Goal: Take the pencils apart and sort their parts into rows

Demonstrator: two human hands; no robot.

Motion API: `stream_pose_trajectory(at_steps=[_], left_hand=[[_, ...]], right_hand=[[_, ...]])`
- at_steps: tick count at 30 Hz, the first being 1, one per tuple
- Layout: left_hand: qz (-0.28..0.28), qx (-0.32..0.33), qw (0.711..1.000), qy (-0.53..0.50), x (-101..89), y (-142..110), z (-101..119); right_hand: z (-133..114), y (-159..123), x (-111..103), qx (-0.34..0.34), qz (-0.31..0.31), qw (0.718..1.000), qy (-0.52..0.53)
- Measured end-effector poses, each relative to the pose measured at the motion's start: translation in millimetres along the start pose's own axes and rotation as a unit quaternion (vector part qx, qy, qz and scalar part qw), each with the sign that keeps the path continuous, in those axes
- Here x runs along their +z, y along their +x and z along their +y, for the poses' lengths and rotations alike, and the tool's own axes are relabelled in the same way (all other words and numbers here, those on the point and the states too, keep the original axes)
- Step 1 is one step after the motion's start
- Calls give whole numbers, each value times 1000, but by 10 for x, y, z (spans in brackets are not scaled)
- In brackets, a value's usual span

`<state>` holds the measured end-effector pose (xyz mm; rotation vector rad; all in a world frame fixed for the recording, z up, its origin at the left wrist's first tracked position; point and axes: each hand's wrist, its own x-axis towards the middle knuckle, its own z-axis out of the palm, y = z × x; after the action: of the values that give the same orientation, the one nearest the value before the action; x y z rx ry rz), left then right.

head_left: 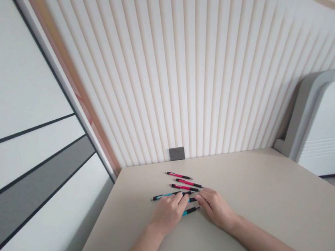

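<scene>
My left hand curls over the blue pens, my right hand by the middle one's tip; I can't tell if either grips. I'm likely adjusting them on the table, nearer me than the red pens; shifting one calls for light fingertips.

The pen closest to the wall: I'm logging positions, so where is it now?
In the head view, that red pen lies on the table, lower half, near mid-width, between the dark wall socket and the next red pen.

No legible text, pens included
</scene>
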<state>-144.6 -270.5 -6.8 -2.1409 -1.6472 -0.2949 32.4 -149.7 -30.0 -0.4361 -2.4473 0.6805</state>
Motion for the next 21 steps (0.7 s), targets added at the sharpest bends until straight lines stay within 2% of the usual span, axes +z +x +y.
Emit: stream_pose_trajectory(at_steps=[9, 16, 21], left_hand=[[-9, -36, 999, -36, -9, -14, -18], [-11, -20, 1000, 14, -189, -33, -88], [2, 34, 998, 46, -224, -52, -79]], right_hand=[[-25, 39, -24, -57, 16, 997, -57], [-145, -29, -66, -47, -3, 998, 38], [-128, -50, -43, -23, -43, 997, 52]])
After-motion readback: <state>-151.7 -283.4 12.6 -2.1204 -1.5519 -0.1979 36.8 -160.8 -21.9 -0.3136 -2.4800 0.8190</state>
